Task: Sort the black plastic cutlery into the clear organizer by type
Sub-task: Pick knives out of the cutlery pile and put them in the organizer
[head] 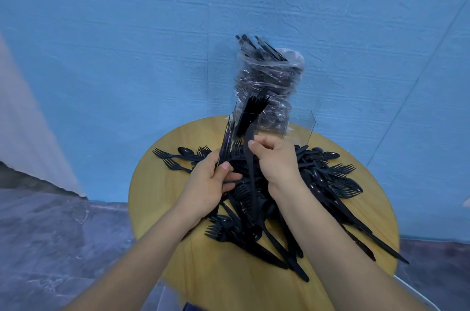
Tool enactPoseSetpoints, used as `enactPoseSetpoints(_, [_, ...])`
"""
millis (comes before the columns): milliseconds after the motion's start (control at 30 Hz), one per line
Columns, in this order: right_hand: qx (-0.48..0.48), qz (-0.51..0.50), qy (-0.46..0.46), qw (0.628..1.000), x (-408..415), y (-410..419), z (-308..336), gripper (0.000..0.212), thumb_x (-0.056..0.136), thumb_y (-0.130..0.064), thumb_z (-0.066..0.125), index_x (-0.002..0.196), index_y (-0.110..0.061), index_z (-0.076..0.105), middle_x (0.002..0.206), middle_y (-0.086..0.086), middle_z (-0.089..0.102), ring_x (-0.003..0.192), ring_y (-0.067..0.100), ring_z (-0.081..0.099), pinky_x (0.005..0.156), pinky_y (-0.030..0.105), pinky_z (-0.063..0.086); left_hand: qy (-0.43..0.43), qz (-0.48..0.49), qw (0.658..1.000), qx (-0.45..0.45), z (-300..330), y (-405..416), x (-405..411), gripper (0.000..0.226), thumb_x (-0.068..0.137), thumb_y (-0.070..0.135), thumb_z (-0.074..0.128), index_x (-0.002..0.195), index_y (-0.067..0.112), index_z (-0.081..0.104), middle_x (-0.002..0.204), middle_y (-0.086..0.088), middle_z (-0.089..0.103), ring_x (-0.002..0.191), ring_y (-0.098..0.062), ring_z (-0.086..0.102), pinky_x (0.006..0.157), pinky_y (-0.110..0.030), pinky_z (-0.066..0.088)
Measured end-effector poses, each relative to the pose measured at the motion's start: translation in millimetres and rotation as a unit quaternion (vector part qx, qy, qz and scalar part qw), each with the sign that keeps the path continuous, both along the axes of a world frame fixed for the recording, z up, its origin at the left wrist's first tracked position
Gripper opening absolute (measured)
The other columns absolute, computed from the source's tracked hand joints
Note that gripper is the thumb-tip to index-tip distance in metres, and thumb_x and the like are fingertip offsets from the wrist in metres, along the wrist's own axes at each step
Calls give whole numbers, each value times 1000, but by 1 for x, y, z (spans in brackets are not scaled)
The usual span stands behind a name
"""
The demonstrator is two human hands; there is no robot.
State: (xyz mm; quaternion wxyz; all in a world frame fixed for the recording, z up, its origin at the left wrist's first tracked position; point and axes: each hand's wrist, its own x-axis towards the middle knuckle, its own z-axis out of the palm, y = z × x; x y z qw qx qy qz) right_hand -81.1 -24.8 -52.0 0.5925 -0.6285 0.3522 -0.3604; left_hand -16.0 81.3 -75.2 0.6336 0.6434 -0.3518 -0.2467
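A heap of black plastic forks, spoons and knives [328, 183] covers the round wooden table [157, 198]. At the table's far edge stands the clear organizer [300, 125], with several black forks [254, 107] upright in its left compartment. My left hand [206, 186] is shut on a bundle of black knives [226, 142] that points up toward the organizer. To its right, my right hand [277, 160] pinches a single black knife [250, 173], held nearly upright between both hands above the heap.
A clear plastic bag [269, 74] stuffed with more black cutlery stands behind the organizer against the blue cloth backdrop [127, 43]. Grey marbled floor [50, 234] lies left of the table. Loose forks reach the table's left and right edges.
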Motion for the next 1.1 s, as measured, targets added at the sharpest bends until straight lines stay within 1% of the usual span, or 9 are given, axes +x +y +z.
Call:
enactPoseSetpoints(167, [-55, 1, 11, 998, 12, 14, -4, 12, 89, -10, 61, 80, -13, 68, 62, -4, 58, 58, 10, 53, 69, 31, 49, -22, -35, 999, -9, -1, 5, 1, 35, 101, 5, 32, 116, 28, 54, 85, 5, 66, 84, -10, 69, 79, -30, 56])
enactPoseSetpoints(333, [-39, 41, -20, 998, 24, 26, -4, 13, 94, -10, 55, 90, -7, 66, 65, -2, 59, 54, 4, 57, 57, 20, 51, -43, -26, 999, 0, 1, 12, 8, 35, 101, 4, 31, 107, 31, 52, 100, -3, 64, 78, -9, 69, 69, -21, 56])
enactPoseSetpoints(433, [-45, 99, -10, 994, 29, 32, -5, 22, 98, -19, 48, 108, -8, 65, 72, 1, 61, 55, 2, 57, 54, 20, 50, -35, -10, 999, 17, -1, 18, 18, 25, 101, 7, 32, 109, 22, 51, 81, 0, 59, 56, 2, 57, 56, -14, 47])
enactPoseSetpoints(533, [-137, 105, 32, 984, 36, 31, -5, 43, 96, -31, 51, 137, -20, 43, 101, 0, 56, 83, 12, 60, 74, 29, 50, -43, -42, 998, 32, -4, 23, 24, 21, 101, 6, 34, 99, 17, 51, 64, 6, 52, 49, 1, 47, 51, -13, 41])
enactPoseSetpoints(600, [-235, 105, 67, 964, 42, 28, -6, 51, 96, -33, 49, 143, -21, 32, 129, -2, 46, 116, 12, 48, 96, 23, 37, -26, -64, 997, 31, -5, 25, 26, 20, 101, 6, 34, 97, 16, 51, 60, 8, 49, 48, 0, 45, 51, -13, 39])
enactPoseSetpoints(633, [-267, 106, 76, 955, 45, 27, -6, 49, 97, -31, 48, 142, -19, 34, 132, -1, 46, 119, 9, 45, 94, 19, 33, -16, -67, 997, 28, -6, 24, 27, 20, 101, 8, 34, 98, 15, 52, 60, 6, 48, 48, 0, 44, 51, -13, 39])
enactPoseSetpoints(800, [-336, 83, 82, 935, 61, 25, -13, 13, 98, -25, 48, 103, -14, 52, 69, -9, 50, 58, 4, 45, 55, 16, 34, -17, -41, 999, 21, -15, 23, 41, 24, 102, 12, 31, 112, 10, 53, 58, 13, 53, 53, -3, 44, 52, -20, 40])
enactPoseSetpoints(900, [-339, 95, 84, 932, 70, 25, -17, 12, 99, -24, 47, 92, -15, 50, 65, -6, 51, 54, 3, 47, 52, 11, 36, -27, -18, 999, 22, -24, 24, 48, 26, 102, 10, 31, 119, 10, 51, 56, 14, 53, 52, -2, 43, 51, -19, 39])
enactPoseSetpoints(1100, [-285, 146, 131, 938, 84, 14, -25, 36, 102, -27, 36, 136, -15, 43, 91, -1, 61, 81, 18, 60, 78, 27, 45, 6, 46, 999, 4, -38, 28, 72, 25, 101, 10, 33, 92, 20, 54, 63, 8, 51, 48, -1, 42, 45, -16, 38])
